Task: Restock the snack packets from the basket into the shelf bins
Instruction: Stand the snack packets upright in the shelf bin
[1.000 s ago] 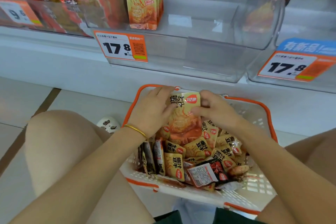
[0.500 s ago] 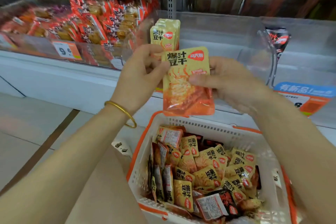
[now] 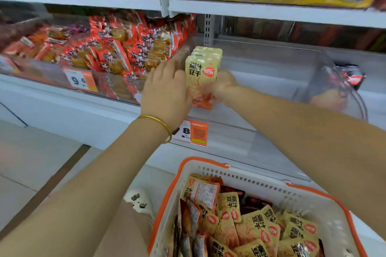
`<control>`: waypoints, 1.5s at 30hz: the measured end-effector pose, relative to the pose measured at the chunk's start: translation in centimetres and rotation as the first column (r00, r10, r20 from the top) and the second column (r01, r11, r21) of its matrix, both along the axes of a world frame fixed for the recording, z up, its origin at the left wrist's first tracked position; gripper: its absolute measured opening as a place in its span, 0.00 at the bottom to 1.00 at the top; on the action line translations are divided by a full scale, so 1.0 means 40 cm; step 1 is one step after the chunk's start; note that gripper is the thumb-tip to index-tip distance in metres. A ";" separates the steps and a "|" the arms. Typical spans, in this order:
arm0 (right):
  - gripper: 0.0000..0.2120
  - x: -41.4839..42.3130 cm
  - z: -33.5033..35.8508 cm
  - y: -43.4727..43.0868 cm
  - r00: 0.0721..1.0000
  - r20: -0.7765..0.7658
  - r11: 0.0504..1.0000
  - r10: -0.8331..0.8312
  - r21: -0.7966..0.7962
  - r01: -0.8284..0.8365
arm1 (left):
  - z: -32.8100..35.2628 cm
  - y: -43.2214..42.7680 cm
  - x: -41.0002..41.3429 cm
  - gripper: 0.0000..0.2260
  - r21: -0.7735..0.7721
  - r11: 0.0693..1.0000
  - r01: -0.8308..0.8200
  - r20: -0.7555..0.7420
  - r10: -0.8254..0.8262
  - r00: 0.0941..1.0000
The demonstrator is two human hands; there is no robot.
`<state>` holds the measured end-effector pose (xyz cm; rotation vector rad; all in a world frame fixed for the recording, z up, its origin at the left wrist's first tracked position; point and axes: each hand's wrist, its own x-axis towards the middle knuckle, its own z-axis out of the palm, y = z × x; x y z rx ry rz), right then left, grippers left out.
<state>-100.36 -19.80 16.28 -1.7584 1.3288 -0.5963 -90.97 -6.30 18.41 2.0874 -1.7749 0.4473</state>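
A yellow snack packet (image 3: 201, 81) is held upright at the front of the clear shelf bin (image 3: 261, 131), set against a short row of matching packets (image 3: 207, 52) standing on edge at the bin's left end. The left hand (image 3: 167, 92) is laid with fairly straight fingers against the packet's left edge; its thumb is hidden. The right hand (image 3: 224, 87), blurred behind the bin's front wall, is closed on the packet's lower right side. The two hands are thus brought close together, with only the packet between them.

The restocking is judged to be at an early stage. Only a few packets are lined up in the bin, and most of its width to the right is seen bare. The white and orange basket (image 3: 208, 166) below is heaped with yellow packets (image 3: 250, 225) of the same kind, mixed with some darker ones, so much is left to be moved.

The neighbouring bin on the left (image 3: 52, 81) is filled with red packets (image 3: 117, 48). In the bin to the right (image 3: 359, 106), a single dark packet (image 3: 351, 77) can be made out. A price label (image 3: 194, 133) is fixed to the front of the bin being filled.
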 end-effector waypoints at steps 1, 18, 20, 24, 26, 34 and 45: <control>0.18 0.009 -0.011 -0.013 0.998 -0.066 0.999 0.007 -0.047 -0.010 | -0.008 -0.003 -0.001 0.13 -0.010 1.000 -0.002 0.004 0.002 1.000; 0.20 0.029 -0.046 -0.044 0.984 -0.176 0.999 -0.039 -0.027 0.035 | -0.030 -0.001 -0.004 0.13 -0.086 0.996 -0.009 -0.016 0.008 1.000; 0.20 0.023 -0.036 -0.042 0.982 -0.189 1.000 -0.024 0.000 0.024 | -0.030 0.000 -0.004 0.13 -0.079 0.997 -0.011 -0.016 0.010 1.000; 0.14 -0.003 -0.002 -0.024 0.986 -0.164 0.998 -0.029 0.051 0.038 | -0.023 0.009 -0.005 0.13 -0.096 0.995 -0.004 -0.031 0.001 1.000; 0.16 -0.028 0.030 -0.007 0.987 -0.155 0.999 -0.051 -0.026 0.047 | -0.016 0.029 -0.018 0.13 -0.147 0.989 0.029 -0.053 -0.037 0.998; 0.13 -0.317 0.079 0.378 0.989 0.060 0.971 0.134 -0.209 -0.119 | -0.128 0.229 -0.178 0.11 -0.220 0.941 0.258 -0.097 -0.284 0.954; 0.21 -0.385 -0.533 0.366 0.967 -0.254 0.850 0.026 0.515 0.112 | -0.349 0.186 -0.229 0.13 0.415 0.880 0.232 -0.235 -0.143 0.961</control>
